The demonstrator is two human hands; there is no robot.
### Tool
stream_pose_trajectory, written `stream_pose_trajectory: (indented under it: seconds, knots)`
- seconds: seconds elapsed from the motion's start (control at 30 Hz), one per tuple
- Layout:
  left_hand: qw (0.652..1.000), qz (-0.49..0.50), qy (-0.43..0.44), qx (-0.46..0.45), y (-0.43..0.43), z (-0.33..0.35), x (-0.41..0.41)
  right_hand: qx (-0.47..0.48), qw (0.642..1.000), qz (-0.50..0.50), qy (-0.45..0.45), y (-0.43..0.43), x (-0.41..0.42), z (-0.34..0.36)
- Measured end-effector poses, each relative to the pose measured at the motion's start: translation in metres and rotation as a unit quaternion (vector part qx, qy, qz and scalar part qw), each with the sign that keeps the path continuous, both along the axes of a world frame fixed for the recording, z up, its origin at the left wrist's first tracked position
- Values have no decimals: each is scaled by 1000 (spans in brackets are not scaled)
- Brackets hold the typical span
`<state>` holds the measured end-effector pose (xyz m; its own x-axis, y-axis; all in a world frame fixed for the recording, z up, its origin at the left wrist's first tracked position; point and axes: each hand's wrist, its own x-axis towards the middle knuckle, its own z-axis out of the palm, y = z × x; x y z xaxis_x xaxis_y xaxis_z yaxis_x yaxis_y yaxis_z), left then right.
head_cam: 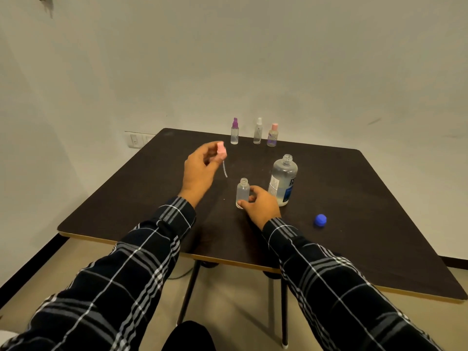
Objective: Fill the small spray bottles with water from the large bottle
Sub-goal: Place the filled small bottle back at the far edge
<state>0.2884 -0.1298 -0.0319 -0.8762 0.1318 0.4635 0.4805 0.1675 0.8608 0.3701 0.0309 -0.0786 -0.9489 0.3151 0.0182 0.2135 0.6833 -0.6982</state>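
Note:
A small clear spray bottle [242,191] stands uncapped near the table's middle, and my right hand [259,204] grips its lower part. My left hand [200,171] is raised above the table to the left and pinches the bottle's pink spray head [221,150], whose thin dip tube hangs down. The large clear bottle [283,179] with a blue label stands open just right of the small one, holding some water. Its blue cap [320,220] lies on the table further right.
Three more small spray bottles stand in a row at the table's far edge: one with a purple top [234,131], one with a white top [257,131], one with a pink top [273,135]. The dark table [367,211] stands against a white wall.

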Motion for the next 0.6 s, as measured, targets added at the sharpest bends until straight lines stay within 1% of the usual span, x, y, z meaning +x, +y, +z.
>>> stream_pose_trajectory:
  seconds: [0.03,0.1,0.17,0.27,0.43,0.6]
  knots:
    - [999,-33,-6,22,2,4,3,11,1000,-7,-1,-1,-1,0]
    - [995,-86,-22,35,6,7,8,18,1000,-18,-5,-2,-2,0]
    - [993,-109,-28,39,11,8,13,14,1000,-16,-12,-2,-4,1]
    - [992,-104,-36,56,18,7,15,15,1000,-11,-22,-1,-4,3]
    - [994,-107,-25,23,21,2,16,19,1000,-10,-21,-2,-4,4]
    - [995,-65,-12,69,17,3,14,14,1000,-5,-21,-2,-2,5]
